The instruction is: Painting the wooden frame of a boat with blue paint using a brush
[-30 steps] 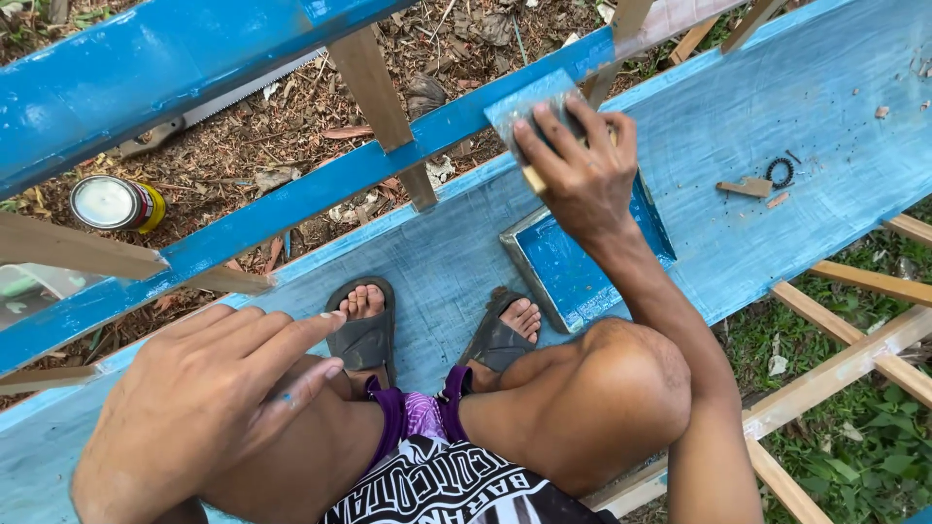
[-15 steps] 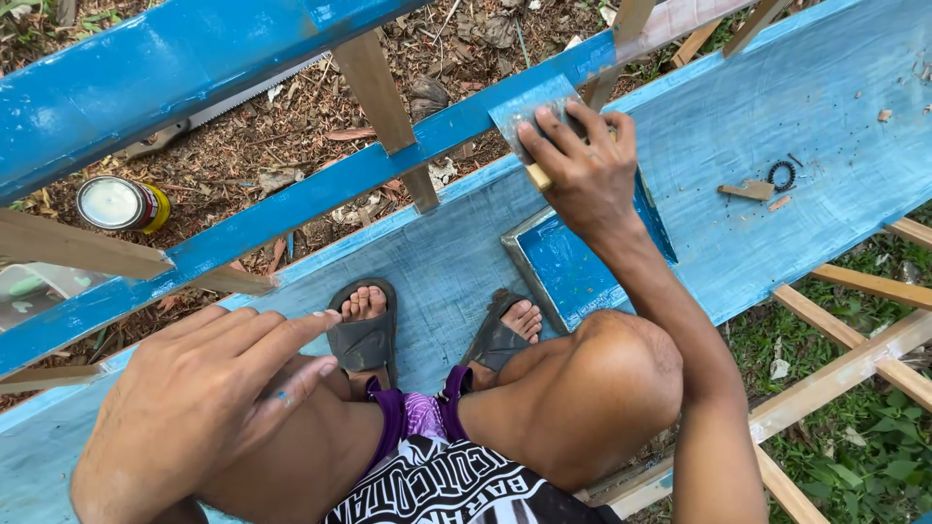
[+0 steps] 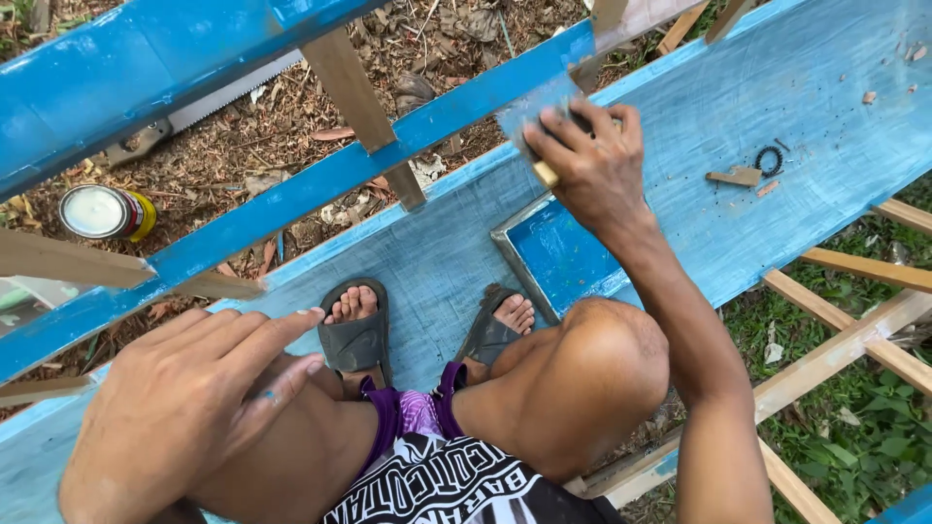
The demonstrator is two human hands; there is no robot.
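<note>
Your right hand (image 3: 587,160) clenches a paintbrush (image 3: 546,173) against the blue rail (image 3: 320,184), left hand (image 3: 184,398) spread loose on your knee (image 3: 291,437); pressing too hard could drip paint into the tray (image 3: 558,257).

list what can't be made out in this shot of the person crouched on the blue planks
All in the head view:
- Tool in the right hand: the fingers cover it; only a pale handle end shows.
- Saw on the ground: the blue rail hides most of it.
- Tin can: only its light top shows.
- Small dark ring on the plank: too small to identify.
- Left hand: wrist cut off by the bottom edge.
</note>
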